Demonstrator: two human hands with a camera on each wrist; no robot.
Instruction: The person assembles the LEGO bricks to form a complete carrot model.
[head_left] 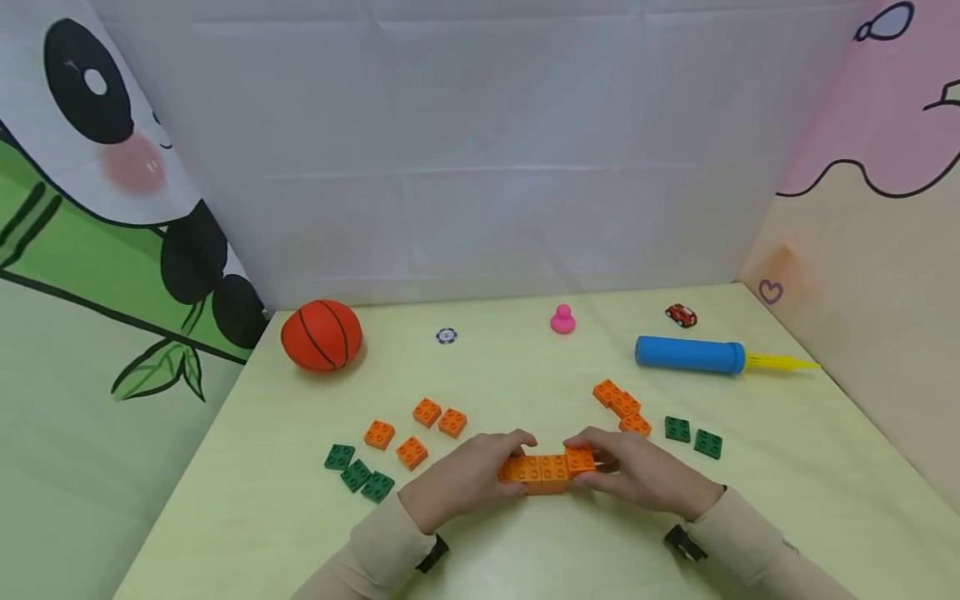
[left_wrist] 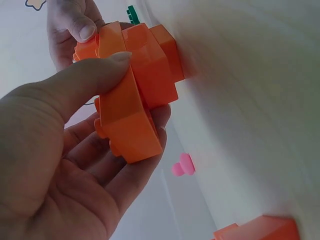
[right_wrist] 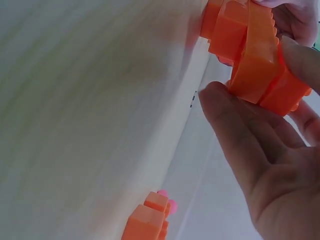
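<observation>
Both hands hold a joined row of orange toy building bricks [head_left: 543,475] near the middle of the table. My left hand [head_left: 474,477] grips its left end; in the left wrist view the thumb lies on one side and the fingers [left_wrist: 132,182] curl round the other. At the right end, my right hand [head_left: 641,468] pinches an orange brick [head_left: 579,460] that sits higher than the row. Stacked orange layers [right_wrist: 257,55] show in the right wrist view, with the upper brick [right_wrist: 286,90] between thumb and fingers. Lower bricks stick out beneath the row.
Loose orange bricks [head_left: 412,452] and green bricks [head_left: 356,475] lie left; more orange bricks [head_left: 622,404] and green bricks [head_left: 708,443] lie right. Behind are a basketball [head_left: 322,336], a chip [head_left: 447,336], a pink knobbed piece [head_left: 562,320], a toy car [head_left: 681,315] and a blue pump [head_left: 690,355].
</observation>
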